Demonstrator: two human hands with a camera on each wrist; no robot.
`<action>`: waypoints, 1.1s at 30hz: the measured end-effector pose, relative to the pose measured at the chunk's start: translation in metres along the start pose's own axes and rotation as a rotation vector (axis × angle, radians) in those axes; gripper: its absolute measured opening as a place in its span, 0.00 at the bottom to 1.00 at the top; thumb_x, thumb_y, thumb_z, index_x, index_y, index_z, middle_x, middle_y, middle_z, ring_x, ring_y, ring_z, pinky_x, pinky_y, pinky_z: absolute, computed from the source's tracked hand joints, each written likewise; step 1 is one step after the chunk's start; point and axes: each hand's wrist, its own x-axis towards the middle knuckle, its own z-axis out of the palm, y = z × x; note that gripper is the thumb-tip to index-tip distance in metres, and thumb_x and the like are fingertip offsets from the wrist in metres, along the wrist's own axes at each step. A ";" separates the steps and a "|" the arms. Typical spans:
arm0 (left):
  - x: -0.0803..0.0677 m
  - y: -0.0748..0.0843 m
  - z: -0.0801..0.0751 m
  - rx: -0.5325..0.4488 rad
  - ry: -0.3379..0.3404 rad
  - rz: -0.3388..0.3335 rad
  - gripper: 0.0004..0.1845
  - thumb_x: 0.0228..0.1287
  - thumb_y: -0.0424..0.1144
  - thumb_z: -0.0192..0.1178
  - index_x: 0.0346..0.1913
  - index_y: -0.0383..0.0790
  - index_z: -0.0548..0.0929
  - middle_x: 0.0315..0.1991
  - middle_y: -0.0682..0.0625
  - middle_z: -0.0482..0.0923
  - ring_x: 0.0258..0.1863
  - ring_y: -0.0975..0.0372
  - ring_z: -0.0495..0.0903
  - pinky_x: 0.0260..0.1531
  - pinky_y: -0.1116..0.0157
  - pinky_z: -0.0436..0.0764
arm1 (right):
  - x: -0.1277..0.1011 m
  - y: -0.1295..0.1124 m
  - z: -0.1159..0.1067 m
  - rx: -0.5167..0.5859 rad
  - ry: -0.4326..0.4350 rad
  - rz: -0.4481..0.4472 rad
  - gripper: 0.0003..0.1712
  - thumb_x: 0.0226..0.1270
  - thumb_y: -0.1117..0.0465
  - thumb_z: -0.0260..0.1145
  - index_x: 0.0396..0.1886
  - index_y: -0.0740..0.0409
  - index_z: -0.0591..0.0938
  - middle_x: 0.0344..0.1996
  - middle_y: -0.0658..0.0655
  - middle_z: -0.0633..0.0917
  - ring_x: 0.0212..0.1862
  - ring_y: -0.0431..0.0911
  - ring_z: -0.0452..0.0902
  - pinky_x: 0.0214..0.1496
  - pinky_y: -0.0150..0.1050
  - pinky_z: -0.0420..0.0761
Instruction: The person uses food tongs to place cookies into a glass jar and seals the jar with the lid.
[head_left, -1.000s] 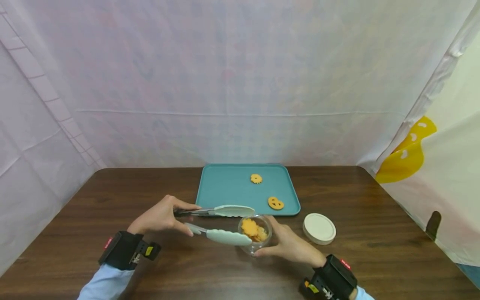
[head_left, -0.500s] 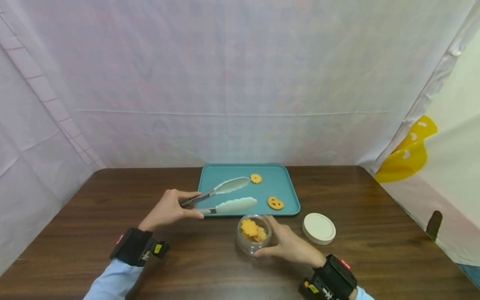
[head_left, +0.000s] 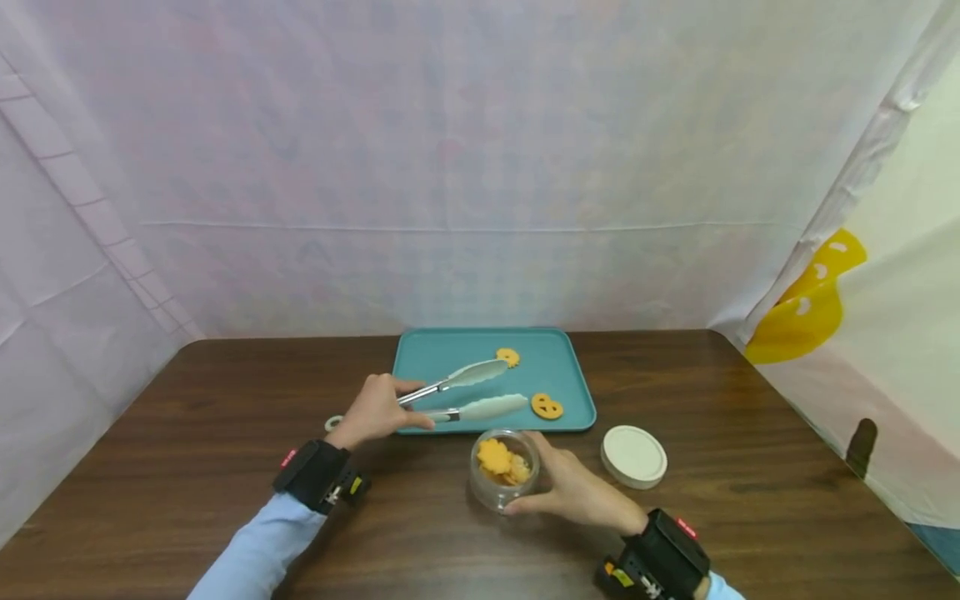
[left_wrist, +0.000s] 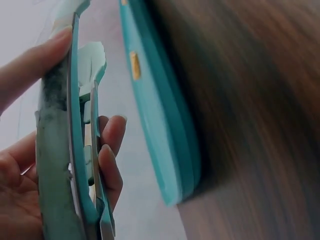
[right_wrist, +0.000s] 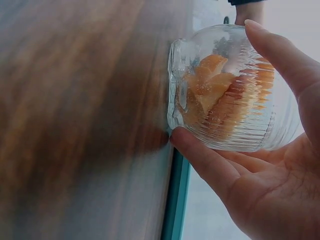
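My left hand (head_left: 378,410) grips a pair of tongs (head_left: 491,407) with pale green tips, which stand apart over the blue tray (head_left: 427,354) with nothing between them. In the left wrist view, thumb and fingers lie on opposite arms of the tongs (left_wrist: 57,150). On the tray are a flower-shaped cracker (head_left: 507,356), beside the upper tip, and a pretzel-shaped cracker (head_left: 547,407), just right of the lower tip. My right hand (head_left: 577,492) holds the side of a clear glass jar (head_left: 491,493) standing on the table. Several crackers (right_wrist: 215,90) lie inside the jar.
A round white lid (head_left: 634,456) lies on the dark wooden table (head_left: 720,417), right of the jar. White patterned cloth (head_left: 450,167) hangs behind the table, with more cloth at both sides. The jar stands just in front of the tray's near edge.
My left hand has carried the tongs from above the jar forward over the tray, then further right towards the crackers. The right hand still holds the jar in place.
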 end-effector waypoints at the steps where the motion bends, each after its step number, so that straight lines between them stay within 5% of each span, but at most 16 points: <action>1: 0.003 0.000 0.003 0.010 -0.005 0.005 0.32 0.38 0.46 0.72 0.48 0.31 0.79 0.11 0.43 0.74 0.11 0.68 0.53 0.15 0.71 0.59 | 0.000 0.000 0.000 -0.003 0.002 -0.002 0.47 0.46 0.40 0.67 0.62 0.52 0.59 0.52 0.58 0.75 0.52 0.48 0.72 0.52 0.45 0.72; 7: 0.021 0.006 0.019 0.059 -0.007 0.009 0.34 0.34 0.47 0.74 0.47 0.32 0.80 0.24 0.40 0.81 0.15 0.70 0.60 0.21 0.72 0.64 | 0.000 0.000 0.001 -0.014 0.014 -0.014 0.45 0.46 0.40 0.67 0.61 0.52 0.60 0.50 0.56 0.77 0.51 0.47 0.73 0.51 0.43 0.73; 11: 0.031 0.013 0.028 0.071 -0.003 0.019 0.34 0.32 0.46 0.75 0.47 0.32 0.80 0.24 0.38 0.81 0.14 0.67 0.54 0.19 0.72 0.61 | 0.000 0.001 0.000 -0.008 0.009 -0.004 0.46 0.46 0.40 0.67 0.62 0.53 0.59 0.51 0.57 0.76 0.52 0.47 0.73 0.51 0.44 0.72; 15: 0.038 0.017 0.035 0.092 -0.001 0.056 0.34 0.30 0.47 0.75 0.45 0.32 0.81 0.38 0.38 0.81 0.16 0.67 0.61 0.20 0.73 0.63 | 0.001 0.002 0.000 -0.004 0.001 0.007 0.48 0.46 0.40 0.67 0.63 0.54 0.57 0.53 0.57 0.75 0.53 0.48 0.71 0.52 0.45 0.72; 20: 0.042 0.020 0.042 0.076 -0.035 0.074 0.32 0.31 0.47 0.75 0.44 0.33 0.82 0.40 0.39 0.80 0.21 0.66 0.68 0.22 0.73 0.66 | 0.000 0.002 0.000 -0.004 -0.001 0.011 0.49 0.46 0.40 0.67 0.63 0.55 0.57 0.54 0.58 0.74 0.54 0.48 0.71 0.52 0.45 0.72; 27: 0.045 0.022 0.047 0.061 -0.050 -0.004 0.32 0.31 0.46 0.75 0.45 0.34 0.81 0.42 0.39 0.80 0.35 0.58 0.79 0.32 0.68 0.76 | 0.001 0.001 0.000 0.009 -0.008 0.019 0.49 0.46 0.41 0.68 0.64 0.56 0.57 0.55 0.59 0.73 0.54 0.49 0.70 0.52 0.46 0.71; 33: 0.045 0.022 0.049 0.090 -0.047 -0.063 0.32 0.30 0.46 0.75 0.44 0.34 0.82 0.40 0.40 0.80 0.32 0.60 0.79 0.32 0.67 0.76 | 0.001 0.001 0.000 0.008 -0.014 0.020 0.48 0.46 0.41 0.67 0.63 0.55 0.57 0.55 0.59 0.73 0.54 0.49 0.71 0.52 0.46 0.72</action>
